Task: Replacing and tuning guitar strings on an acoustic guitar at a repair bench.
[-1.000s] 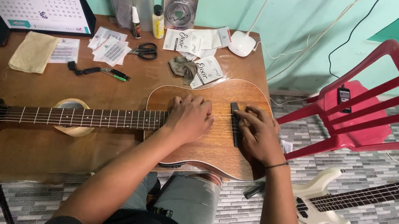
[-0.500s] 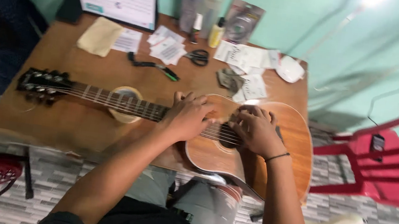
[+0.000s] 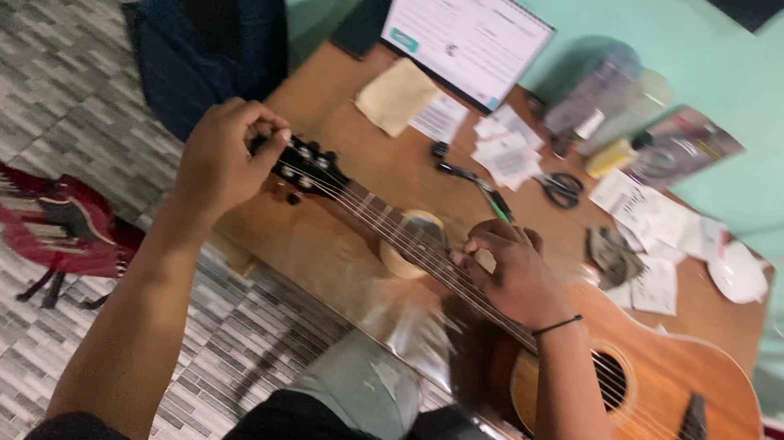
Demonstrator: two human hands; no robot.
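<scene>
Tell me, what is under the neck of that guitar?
Under the guitar neck sits a round tan object on the wooden table; the neck and strings cross over its middle, hiding that part. The right hand presses the strings beside it, covering the neck there.

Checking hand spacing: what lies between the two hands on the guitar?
In the head view, the dark guitar neck with strings spans from left hand to right hand; nothing else.
</scene>
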